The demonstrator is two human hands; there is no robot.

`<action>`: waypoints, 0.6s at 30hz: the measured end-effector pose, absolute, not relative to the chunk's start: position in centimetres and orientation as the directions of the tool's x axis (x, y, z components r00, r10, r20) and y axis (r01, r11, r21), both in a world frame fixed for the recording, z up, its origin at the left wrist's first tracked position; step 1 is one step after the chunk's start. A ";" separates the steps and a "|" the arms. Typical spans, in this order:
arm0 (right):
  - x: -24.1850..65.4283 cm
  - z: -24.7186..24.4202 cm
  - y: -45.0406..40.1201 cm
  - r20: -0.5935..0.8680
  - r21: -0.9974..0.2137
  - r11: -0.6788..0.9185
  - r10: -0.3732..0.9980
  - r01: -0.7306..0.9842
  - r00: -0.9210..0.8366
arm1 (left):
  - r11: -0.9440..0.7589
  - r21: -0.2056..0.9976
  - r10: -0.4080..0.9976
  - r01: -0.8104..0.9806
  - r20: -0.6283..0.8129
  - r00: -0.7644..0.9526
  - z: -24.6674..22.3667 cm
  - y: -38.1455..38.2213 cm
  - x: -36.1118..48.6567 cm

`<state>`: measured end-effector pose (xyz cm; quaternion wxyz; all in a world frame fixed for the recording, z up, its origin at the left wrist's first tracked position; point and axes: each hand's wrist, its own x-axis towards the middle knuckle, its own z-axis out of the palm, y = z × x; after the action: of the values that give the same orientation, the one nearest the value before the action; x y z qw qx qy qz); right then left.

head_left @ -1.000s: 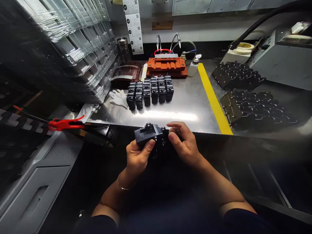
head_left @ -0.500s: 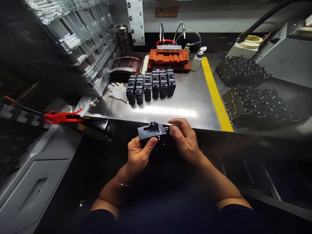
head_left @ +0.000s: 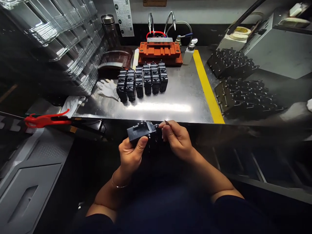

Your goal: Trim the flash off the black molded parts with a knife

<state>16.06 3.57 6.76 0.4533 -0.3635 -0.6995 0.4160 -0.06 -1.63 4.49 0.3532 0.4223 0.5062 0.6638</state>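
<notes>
A black block-shaped part [head_left: 138,131] is held by my left hand [head_left: 130,155], its thumb across the near side, in front of the table's front edge. At the part's right end is a small dark projection. Beside that end, my right hand [head_left: 179,138] is closed, thumb against forefinger, on a small thin dark piece [head_left: 167,122] whose pointed tip shows above the thumb. Several similar black parts [head_left: 142,79] stand in rows on the metal table [head_left: 180,94]. A white glove [head_left: 107,89] lies at their left.
An orange fixture [head_left: 159,50] stands at the back beside a white pump bottle [head_left: 188,54]. Stacked clear trays [head_left: 73,42] rise at the left, above a red air gun [head_left: 46,120]. More black parts [head_left: 246,97] lie right of the yellow strip [head_left: 207,87]. Something pale shows at the right edge.
The view has shifted, so the table and hands appear farther left. My right fingers have closed together nearer the part's end, and a thin dark tip now shows between them.
</notes>
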 end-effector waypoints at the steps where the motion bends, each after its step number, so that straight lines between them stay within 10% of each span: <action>1: 16.1 6.6 3.5 0.338 -0.912 0.394 0.878 0.111 -0.340 | -0.233 0.972 0.894 -0.039 0.198 -0.402 4.2 -1.7 -0.1; 10: 16.8 7.1 2.8 0.270 -0.812 0.416 0.890 0.410 -0.367 | -0.369 0.915 0.808 0.163 0.403 -0.430 2.8 -2.1 -0.7; 18: 16.4 7.1 1.9 0.325 -0.836 0.462 0.851 0.295 -0.413 | -0.538 0.560 0.568 0.630 0.793 -0.220 2.5 -1.7 -1.1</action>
<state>16.41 1.88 7.11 0.3899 -0.3763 -0.7610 0.3567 -1.09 -1.70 2.47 -0.0251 0.6240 0.4798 0.6163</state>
